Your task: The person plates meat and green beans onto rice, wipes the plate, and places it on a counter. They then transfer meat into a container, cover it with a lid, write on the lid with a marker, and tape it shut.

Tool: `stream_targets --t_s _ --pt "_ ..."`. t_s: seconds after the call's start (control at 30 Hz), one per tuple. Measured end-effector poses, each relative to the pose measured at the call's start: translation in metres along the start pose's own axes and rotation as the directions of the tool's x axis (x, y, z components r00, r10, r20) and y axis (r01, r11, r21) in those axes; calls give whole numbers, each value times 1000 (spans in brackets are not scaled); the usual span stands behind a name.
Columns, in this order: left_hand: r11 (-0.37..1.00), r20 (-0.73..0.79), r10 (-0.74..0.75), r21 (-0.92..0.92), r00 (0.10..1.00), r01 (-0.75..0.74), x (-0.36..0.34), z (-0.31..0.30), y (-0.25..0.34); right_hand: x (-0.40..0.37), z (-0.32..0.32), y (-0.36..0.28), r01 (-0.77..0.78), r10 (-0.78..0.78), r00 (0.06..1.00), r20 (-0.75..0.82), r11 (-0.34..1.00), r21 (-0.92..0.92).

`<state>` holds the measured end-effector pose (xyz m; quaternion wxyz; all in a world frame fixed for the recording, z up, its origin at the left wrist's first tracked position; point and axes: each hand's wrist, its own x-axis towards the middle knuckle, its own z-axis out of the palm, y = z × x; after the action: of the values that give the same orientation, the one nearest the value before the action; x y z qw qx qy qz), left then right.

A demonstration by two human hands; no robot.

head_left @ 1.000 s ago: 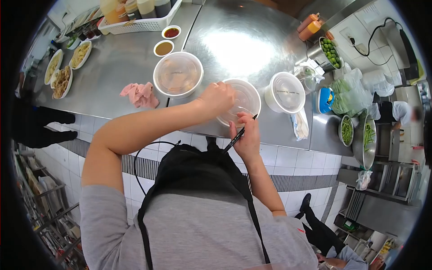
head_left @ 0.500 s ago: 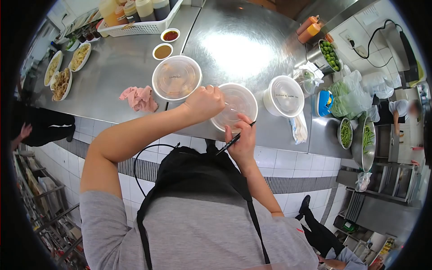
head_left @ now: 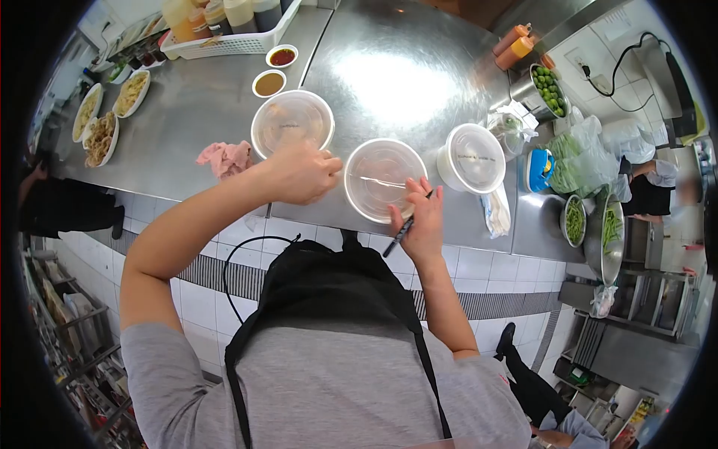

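Note:
My left hand (head_left: 303, 172) is closed in a fist over the near edge of a round lidded container (head_left: 288, 112); whatever its fingers hold, if anything, is hidden. My right hand (head_left: 420, 224) holds a black marker pen (head_left: 399, 236), with its fingertips at the right edge of the middle lidded container (head_left: 374, 168). That container's clear lid shows a streak of glare. A third round container (head_left: 475, 157) with a clear lid stands to the right. Dark writing is visible on the left and right lids, too small to read.
A pink cloth (head_left: 226, 159) lies left of the containers. Two sauce cups (head_left: 268, 84) and a white basket of bottles (head_left: 235, 46) stand behind. Food bowls (head_left: 102, 138) are far left; a blue-and-white container (head_left: 538, 172) and greens (head_left: 574, 222) are right. Other people stand nearby.
My left hand has moved left, off the middle container toward the left one. My right hand has shifted slightly right and down with the marker pen.

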<state>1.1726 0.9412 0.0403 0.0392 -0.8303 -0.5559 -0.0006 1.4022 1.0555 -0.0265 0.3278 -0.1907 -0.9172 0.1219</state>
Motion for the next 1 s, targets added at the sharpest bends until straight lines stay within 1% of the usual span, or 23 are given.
stream_targets --t_s 0.03,0.07,0.1,0.13,0.17,0.2,0.23,0.27,0.33,0.37,0.43,0.47,0.53,0.57,0.6,0.67,0.73,0.77,0.8,0.83,0.87,0.9,1.0 --pt "998 111 -14 -57 994 21 -3 -3 2 0 -3 4 -34 39 998 -42 994 105" --pt "998 111 -20 -56 994 27 -3 -1 6 1 -6 6 -63 81 994 -76 975 212" --pt "988 -120 -103 -131 988 87 -1 5 12 5 -8 7 -66 112 981 -159 960 272" --pt "968 -335 -194 -216 922 125 2 11 19 12 -8 6 -64 110 982 -156 959 275" --pt "968 -334 -195 -217 922 126 8 19 27 21 -7 4 -158 307 941 -139 766 623" --pt "960 -390 -225 -246 893 135 18 28 37 30 -6 4 -197 477 878 -47 449 872" --pt "951 -448 -258 -276 856 142 26 36 46 45 -3 -1 -188 523 852 28 255 948" --pt "950 -455 -260 -280 852 141 31 44 53 54 5 -1 -190 519 854 28 263 946" --pt "920 -351 -370 -265 860 288 36 50 63 66 19 -2 -393 456 813 362 -31 919" --pt "920 -353 -372 -265 858 290 34 49 65 68 20 -4 -393 453 814 363 -29 919" --pt "883 -349 -468 -208 812 420 29 43 66 73 22 -8 -490 599 625 500 -198 849" --pt "878 -350 -479 -211 805 430 26 41 66 72 22 -5 -497 591 628 506 -196 845" --pt "816 -358 -578 -217 734 537 16 39 68 65 15 8 -454 622 718 311 82 887" --pt "812 -358 -583 -220 729 541 13 43 68 65 14 12 -414 582 770 261 144 899" --pt "794 -398 -606 -256 689 552 11 49 66 64 14 12 -414 581 771 260 147 898" --pt "775 -443 -629 -291 639 561 14 56 63 71 9 6 -443 536 810 240 290 848" --pt "466 -163 -848 -680 504 566 16 58 63 70 14 -1 -487 527 810 258 359 796" --pt "461 -157 -851 -680 501 570 18 56 60 69 16 -4 -525 522 808 274 424 738" --pt "301 41 -859 -765 510 569 24 54 52 68 18 -5 -525 518 809 278 423 739" --pt "126 233 -824 -814 517 567 30 51 47 66 18 -5 -461 482 861 163 602 652" --pt "123 231 -828 -815 512 567 37 51 47 66 18 -6 -383 420 906 55 756 531" --pt "159 194 -830 -816 523 556 43 52 48 65 13 -6 -375 410 911 37 790 485" --pt "159 181 -816 -842 549 515 55 68 48 61 16 8 -419 448 890 83 733 536"
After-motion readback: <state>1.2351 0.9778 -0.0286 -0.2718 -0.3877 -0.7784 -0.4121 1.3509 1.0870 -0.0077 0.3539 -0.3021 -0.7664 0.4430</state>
